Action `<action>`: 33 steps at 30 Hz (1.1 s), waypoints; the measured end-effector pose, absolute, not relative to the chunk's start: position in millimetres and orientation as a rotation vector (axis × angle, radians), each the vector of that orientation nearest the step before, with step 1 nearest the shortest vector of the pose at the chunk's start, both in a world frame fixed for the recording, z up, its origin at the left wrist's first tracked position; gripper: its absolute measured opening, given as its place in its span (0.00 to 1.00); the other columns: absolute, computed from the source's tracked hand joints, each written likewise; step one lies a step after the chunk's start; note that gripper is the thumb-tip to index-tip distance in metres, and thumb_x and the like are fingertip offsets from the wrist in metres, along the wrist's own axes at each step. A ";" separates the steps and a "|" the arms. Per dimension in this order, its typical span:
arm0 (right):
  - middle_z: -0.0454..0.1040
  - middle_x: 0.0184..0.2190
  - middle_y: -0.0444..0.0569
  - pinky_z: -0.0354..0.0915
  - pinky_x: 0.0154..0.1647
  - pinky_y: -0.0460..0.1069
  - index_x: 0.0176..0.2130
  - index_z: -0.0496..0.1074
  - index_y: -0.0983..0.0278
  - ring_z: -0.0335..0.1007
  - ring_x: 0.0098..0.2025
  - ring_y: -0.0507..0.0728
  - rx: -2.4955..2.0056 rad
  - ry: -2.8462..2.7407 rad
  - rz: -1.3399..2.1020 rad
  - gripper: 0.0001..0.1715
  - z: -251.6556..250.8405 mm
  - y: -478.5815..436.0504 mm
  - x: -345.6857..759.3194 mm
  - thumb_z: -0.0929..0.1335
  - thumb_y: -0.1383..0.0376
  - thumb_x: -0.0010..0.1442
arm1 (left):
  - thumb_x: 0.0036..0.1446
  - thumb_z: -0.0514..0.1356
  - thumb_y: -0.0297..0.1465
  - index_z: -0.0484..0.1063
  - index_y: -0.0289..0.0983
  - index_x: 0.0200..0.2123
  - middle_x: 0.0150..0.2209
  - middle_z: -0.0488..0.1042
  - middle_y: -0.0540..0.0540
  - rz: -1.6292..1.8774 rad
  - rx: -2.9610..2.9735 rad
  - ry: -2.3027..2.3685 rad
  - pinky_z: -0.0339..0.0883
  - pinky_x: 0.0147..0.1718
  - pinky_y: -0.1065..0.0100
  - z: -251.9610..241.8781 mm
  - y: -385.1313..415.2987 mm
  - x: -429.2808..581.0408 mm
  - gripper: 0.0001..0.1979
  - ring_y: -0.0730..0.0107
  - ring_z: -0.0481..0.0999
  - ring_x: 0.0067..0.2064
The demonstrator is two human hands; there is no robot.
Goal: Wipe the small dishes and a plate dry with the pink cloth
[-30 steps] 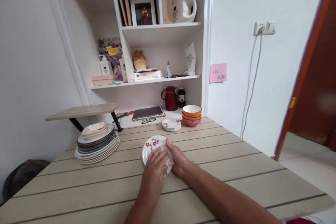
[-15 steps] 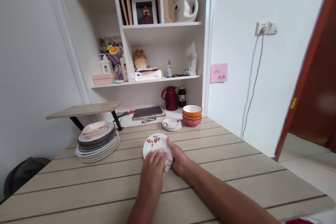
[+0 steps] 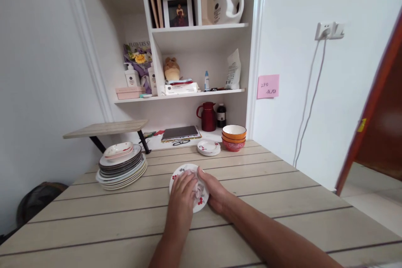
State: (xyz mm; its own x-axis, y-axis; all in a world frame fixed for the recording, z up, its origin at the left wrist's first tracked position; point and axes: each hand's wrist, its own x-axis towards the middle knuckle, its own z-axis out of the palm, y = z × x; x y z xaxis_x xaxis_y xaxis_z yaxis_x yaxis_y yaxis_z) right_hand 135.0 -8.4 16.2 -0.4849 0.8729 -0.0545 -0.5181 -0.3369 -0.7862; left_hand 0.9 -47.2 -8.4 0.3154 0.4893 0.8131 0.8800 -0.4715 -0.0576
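Observation:
A small white plate [image 3: 202,199] with red flowers is held over the table in front of me. My right hand [image 3: 214,190] grips its right edge, thumb on top and the other fingers hidden beneath. Over the plate's face lies my left hand [image 3: 182,188], pressing a crumpled pale cloth [image 3: 198,190] against it. The cloth pokes out to the right of the left fingers. Farther back sits a short stack of like plates [image 3: 209,147], beside a stack of orange and red bowls [image 3: 234,137].
A tall stack of plates [image 3: 122,171] with a small dish on top stands at the left, near a low wooden stand [image 3: 106,128]. Behind the table, shelves hold a dark red jug [image 3: 208,117], a dark bottle [image 3: 221,116] and a closed laptop [image 3: 179,132].
My left hand and the cloth have moved up across the plate, baring flowers near its lower edge. The right hand still grips the rim. The whole view has shifted slightly.

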 end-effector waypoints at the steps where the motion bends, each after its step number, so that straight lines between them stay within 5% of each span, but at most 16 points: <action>1: 0.81 0.34 0.55 0.68 0.39 0.51 0.40 0.74 0.69 0.77 0.35 0.59 -0.596 -0.901 1.932 0.25 16.5 -8.6 134.4 0.68 0.49 0.59 | 0.59 0.51 0.21 0.71 0.38 0.50 0.53 0.76 0.43 -1.017 -2.078 -1.224 0.64 0.57 0.51 -7.5 -47.4 1.5 0.18 0.60 0.72 0.57; 15: 0.81 0.33 0.57 0.71 0.41 0.53 0.44 0.72 0.72 0.79 0.34 0.60 -0.641 -0.675 1.932 0.27 19.1 -1.6 132.2 0.61 0.51 0.66 | 0.60 0.56 0.25 0.73 0.36 0.48 0.47 0.78 0.39 -0.914 -1.893 -1.420 0.67 0.50 0.53 -0.5 -54.9 19.3 0.14 0.55 0.75 0.50; 26: 0.81 0.34 0.56 0.71 0.38 0.50 0.41 0.74 0.72 0.78 0.35 0.58 -0.590 -0.736 1.943 0.22 17.0 -5.8 133.6 0.67 0.53 0.62 | 0.60 0.51 0.21 0.70 0.39 0.53 0.55 0.75 0.45 -0.917 -2.132 -1.206 0.61 0.58 0.51 -2.5 -52.3 10.3 0.21 0.61 0.69 0.59; 33: 0.81 0.34 0.57 0.71 0.39 0.51 0.46 0.73 0.72 0.79 0.36 0.59 -0.618 -0.678 1.966 0.27 21.5 -4.1 131.4 0.62 0.51 0.65 | 0.63 0.53 0.27 0.70 0.36 0.53 0.55 0.74 0.41 -0.857 -1.842 -1.450 0.63 0.55 0.47 -0.7 -51.2 20.5 0.17 0.54 0.73 0.56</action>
State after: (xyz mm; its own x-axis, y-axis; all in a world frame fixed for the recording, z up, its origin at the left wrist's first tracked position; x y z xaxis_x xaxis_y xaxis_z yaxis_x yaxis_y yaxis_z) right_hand 131.4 -4.1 21.5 -0.4368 0.8877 -0.1455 -0.6096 -0.4111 -0.6778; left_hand 20.5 -51.2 -0.7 0.1809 0.5644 0.8055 0.9777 -0.1920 -0.0850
